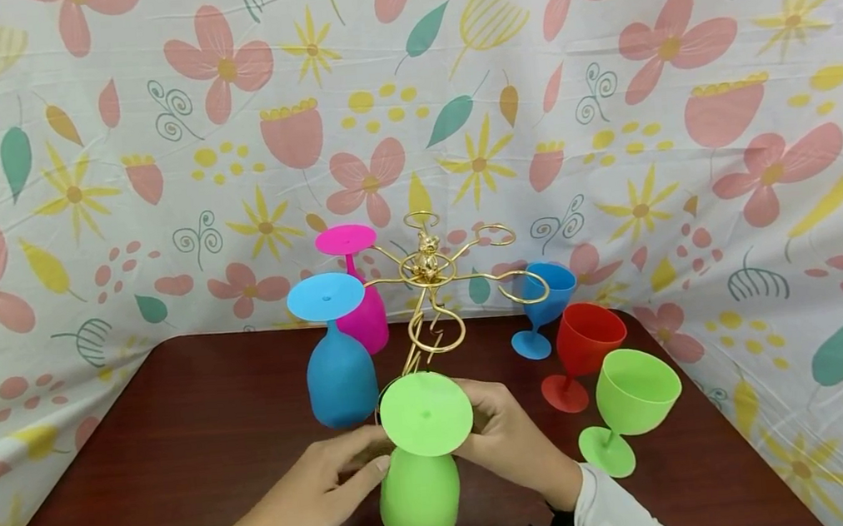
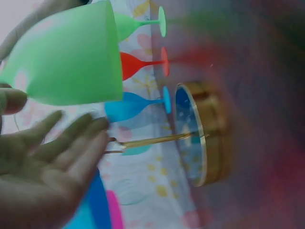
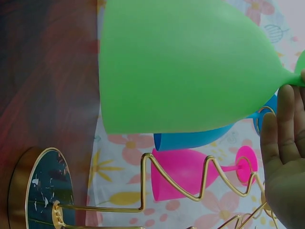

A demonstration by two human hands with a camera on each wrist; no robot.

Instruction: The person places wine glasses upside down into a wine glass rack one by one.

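Observation:
A light green goblet (image 1: 421,501) is upside down between both hands, its round foot uppermost, at the near side of the gold wire rack (image 1: 428,269). My right hand (image 1: 510,437) pinches its stem just below the foot; the fingertips show at the stem in the right wrist view. My left hand (image 1: 317,493) is beside the bowl with its thumb close to it, and in the left wrist view several fingers (image 2: 76,138) are extended apart from the bowl. The foot hides the stem and part of the ring in the head view.
A blue goblet (image 1: 341,378) and a pink goblet (image 1: 365,310) hang inverted on the rack's left side. On the right, blue (image 1: 545,294), red (image 1: 586,340) and green (image 1: 636,390) goblets stand upright on the dark table (image 1: 145,454). The rack has a round gold base (image 2: 209,133). Behind hangs a flowered cloth (image 1: 406,89).

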